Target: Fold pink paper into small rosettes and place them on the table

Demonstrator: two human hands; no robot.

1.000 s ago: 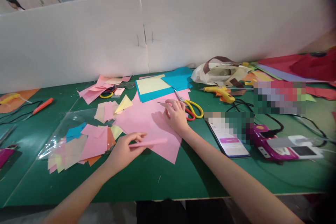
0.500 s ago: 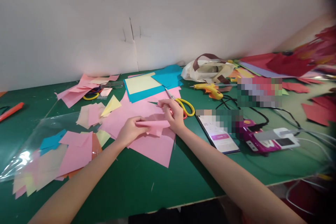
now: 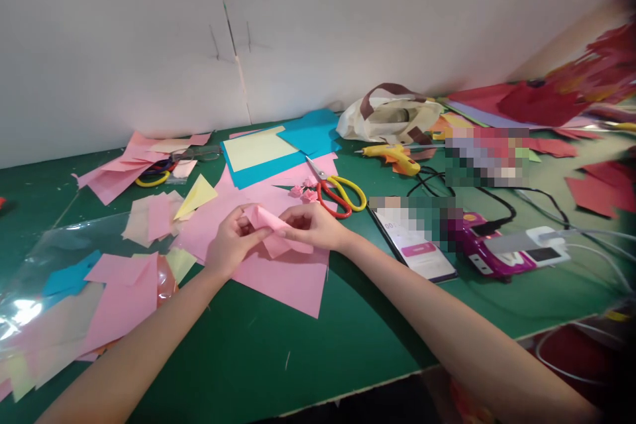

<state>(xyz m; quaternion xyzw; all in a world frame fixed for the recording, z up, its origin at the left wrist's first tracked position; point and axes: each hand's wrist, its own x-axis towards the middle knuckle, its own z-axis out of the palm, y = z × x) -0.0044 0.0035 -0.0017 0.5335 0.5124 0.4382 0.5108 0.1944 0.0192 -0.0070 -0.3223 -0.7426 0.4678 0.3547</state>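
A folded piece of pink paper [image 3: 271, 222] is held between my two hands, over a larger pink paper sheet [image 3: 293, 288] on the green table. My left hand [image 3: 232, 238] grips its left side, thumb in front. On its right side, my right hand [image 3: 311, 225] pinches the paper between thumb and fingers. Just beyond my right hand lie several small folded pink paper pieces [image 3: 305, 192]. Beside them rest scissors [image 3: 342, 195] with one red and one yellow handle loop, blades pointing away from me.
Farther back are blue sheets [image 3: 311, 132] under a pale yellow sheet [image 3: 256, 148]. To the right lie a yellow glue gun [image 3: 390, 156], a phone [image 3: 417, 245] and a purple power strip [image 3: 489, 255] with cables. A clear plastic bag [image 3: 54, 258] with paper pieces lies left.
My right hand has come back from beside the scissors to the folded pink paper and now pinches it. The paper is tilted up, and the small pink pieces have come into view.
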